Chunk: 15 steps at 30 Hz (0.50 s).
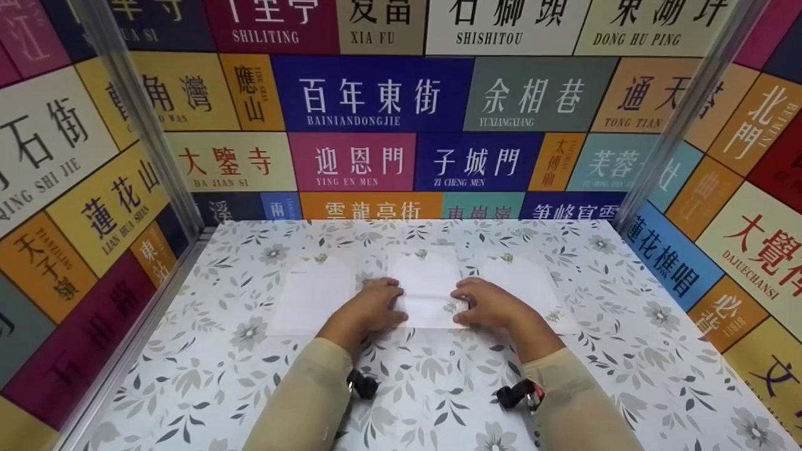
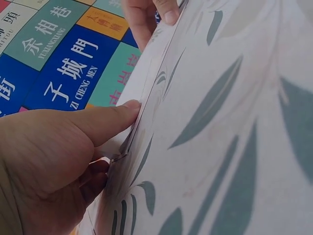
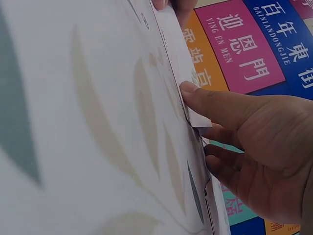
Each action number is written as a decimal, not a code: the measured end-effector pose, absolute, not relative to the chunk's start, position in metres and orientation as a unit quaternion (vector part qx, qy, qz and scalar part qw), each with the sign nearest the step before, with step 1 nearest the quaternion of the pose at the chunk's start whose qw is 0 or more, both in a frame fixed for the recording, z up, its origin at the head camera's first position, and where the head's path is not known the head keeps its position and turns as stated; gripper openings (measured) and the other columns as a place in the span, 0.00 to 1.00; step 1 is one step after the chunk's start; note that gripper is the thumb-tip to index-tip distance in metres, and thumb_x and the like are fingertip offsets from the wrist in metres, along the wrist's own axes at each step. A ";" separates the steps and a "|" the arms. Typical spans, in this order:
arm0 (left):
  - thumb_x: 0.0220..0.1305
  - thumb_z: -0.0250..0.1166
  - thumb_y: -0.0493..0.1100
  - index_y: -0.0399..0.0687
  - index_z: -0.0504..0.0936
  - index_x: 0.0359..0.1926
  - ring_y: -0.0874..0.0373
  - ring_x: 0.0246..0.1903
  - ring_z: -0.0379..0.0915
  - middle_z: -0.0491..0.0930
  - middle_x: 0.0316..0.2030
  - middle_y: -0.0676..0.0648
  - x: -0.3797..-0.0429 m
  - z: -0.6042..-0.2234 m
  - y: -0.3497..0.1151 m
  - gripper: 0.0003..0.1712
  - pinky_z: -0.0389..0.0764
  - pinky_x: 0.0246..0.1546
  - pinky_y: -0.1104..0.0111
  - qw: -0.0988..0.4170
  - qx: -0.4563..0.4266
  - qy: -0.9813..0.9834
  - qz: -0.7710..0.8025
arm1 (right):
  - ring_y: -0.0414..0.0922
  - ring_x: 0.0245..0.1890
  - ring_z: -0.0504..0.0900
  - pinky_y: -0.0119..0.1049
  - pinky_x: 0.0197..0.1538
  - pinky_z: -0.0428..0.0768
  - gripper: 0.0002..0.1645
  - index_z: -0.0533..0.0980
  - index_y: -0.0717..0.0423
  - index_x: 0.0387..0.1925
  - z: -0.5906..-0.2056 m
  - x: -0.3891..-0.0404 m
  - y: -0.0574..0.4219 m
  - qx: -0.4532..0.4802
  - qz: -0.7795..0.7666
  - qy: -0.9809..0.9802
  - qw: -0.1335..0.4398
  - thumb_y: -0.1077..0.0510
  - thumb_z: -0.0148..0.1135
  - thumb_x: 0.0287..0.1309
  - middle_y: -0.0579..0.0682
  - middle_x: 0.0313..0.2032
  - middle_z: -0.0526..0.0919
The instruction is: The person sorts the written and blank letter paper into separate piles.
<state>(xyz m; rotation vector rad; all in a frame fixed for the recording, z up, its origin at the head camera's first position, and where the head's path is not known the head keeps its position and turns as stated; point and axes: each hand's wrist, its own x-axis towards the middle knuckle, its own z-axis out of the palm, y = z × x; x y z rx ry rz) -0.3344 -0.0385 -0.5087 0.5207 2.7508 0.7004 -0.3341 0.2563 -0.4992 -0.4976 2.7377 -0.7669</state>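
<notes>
A white sheet of paper (image 1: 429, 279) with a small green leaf print at its top and lower right lies on the table in the head view. A crease runs across its middle. My left hand (image 1: 374, 305) pinches its left edge, and my right hand (image 1: 493, 305) pinches the right edge. In the left wrist view the left thumb (image 2: 115, 120) lies on top of the paper, the other fingers curled at its edge. The right wrist view has the right thumb (image 3: 195, 93) pressing the sheet's edge in the same way.
Similar printed sheets lie on either side: a left sheet (image 1: 316, 294) and a right sheet (image 1: 517, 282). They rest on a table (image 1: 432, 388) covered with a floral cloth. Walls of coloured signs (image 1: 376, 94) and metal posts (image 1: 135, 113) stand behind and beside it.
</notes>
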 end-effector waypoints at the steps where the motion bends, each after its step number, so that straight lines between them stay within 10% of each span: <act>1: 0.72 0.70 0.54 0.48 0.76 0.75 0.44 0.83 0.55 0.65 0.81 0.45 -0.334 -0.509 -0.038 0.36 0.59 0.85 0.51 0.125 0.180 0.946 0.239 | 0.62 0.76 0.69 0.58 0.82 0.65 0.34 0.81 0.56 0.67 -0.499 -0.334 0.256 -0.168 -0.265 0.942 0.121 0.51 0.79 0.61 0.60 0.74 0.72; 9: 0.72 0.71 0.53 0.46 0.77 0.74 0.43 0.81 0.59 0.68 0.79 0.44 -0.334 -0.507 -0.037 0.34 0.61 0.84 0.52 0.115 0.187 0.947 0.236 | 0.48 0.49 0.77 0.48 0.62 0.79 0.31 0.85 0.48 0.62 -0.501 -0.334 0.253 -0.146 -0.254 0.952 0.095 0.49 0.81 0.58 0.53 0.51 0.76; 15: 0.71 0.71 0.52 0.43 0.77 0.73 0.41 0.81 0.59 0.68 0.79 0.41 -0.334 -0.509 -0.039 0.35 0.61 0.84 0.51 0.108 0.195 0.943 0.249 | 0.49 0.50 0.80 0.51 0.63 0.80 0.33 0.84 0.48 0.65 -0.500 -0.335 0.253 -0.142 -0.254 0.951 0.104 0.49 0.80 0.59 0.55 0.53 0.81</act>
